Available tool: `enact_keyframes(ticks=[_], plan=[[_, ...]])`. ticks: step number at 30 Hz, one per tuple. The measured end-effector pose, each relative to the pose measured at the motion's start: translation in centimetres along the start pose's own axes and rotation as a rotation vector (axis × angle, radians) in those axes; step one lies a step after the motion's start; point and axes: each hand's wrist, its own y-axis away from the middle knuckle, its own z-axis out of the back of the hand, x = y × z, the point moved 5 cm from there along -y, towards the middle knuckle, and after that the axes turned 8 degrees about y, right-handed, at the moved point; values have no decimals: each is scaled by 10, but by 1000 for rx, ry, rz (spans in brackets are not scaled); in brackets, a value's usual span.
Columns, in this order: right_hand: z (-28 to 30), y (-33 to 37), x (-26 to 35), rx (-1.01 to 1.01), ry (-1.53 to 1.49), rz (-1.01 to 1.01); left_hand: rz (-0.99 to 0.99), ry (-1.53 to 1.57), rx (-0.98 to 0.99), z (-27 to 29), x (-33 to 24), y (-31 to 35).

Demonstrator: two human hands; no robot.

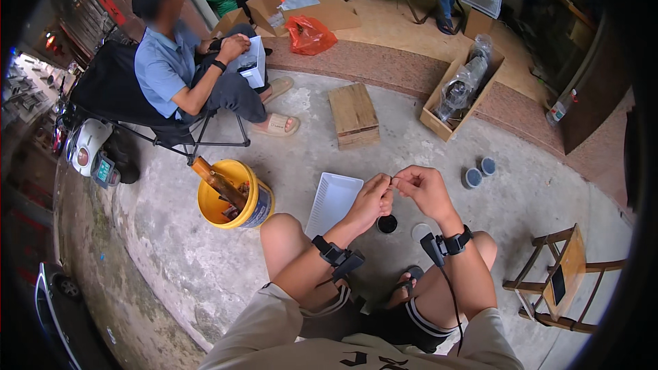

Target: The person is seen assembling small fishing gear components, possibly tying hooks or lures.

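Observation:
My left hand (373,203) and my right hand (421,190) meet in front of my knees, fingertips almost touching. Both are closed in a pinch, and whatever sits between the fingers is too small to make out. Just below them on the concrete stands a small round tub (387,224) with something black in it. A pale round lid or dish (421,232) lies to its right, partly hidden by my right wrist. Beside my left hand is a white ribbed plastic tray (325,200), its right part covered by that hand.
A yellow bucket (263,209) holding wood pieces stands left. Ahead are a wooden block (353,111) and a wooden box (439,125) of plastic-wrapped things. Two small lidded tubs (473,177) and a wooden stool (567,270) are at right. A seated person (164,62) holds a white tray (255,68).

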Motion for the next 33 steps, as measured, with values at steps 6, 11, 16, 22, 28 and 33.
enact_keyframes(ticks=[6,11,16,22,28,33], plan=[[6,-7,-5,-26,-46,-55,-5,-100,-8,0,-4,-7],[12,-6,-8,-8,1,-72,-344,-791,-37,-9,-21,-1],[13,-2,-16,20,51,-135,-416,-919,5,-16,-17,3],[10,0,-18,49,-263,-179,-318,-677,-6,-8,-9,-3],[11,2,-19,59,-248,-168,-313,-646,-40,-6,-11,-5],[11,2,-23,86,-372,-265,-350,-634,-36,-10,-14,-4]])
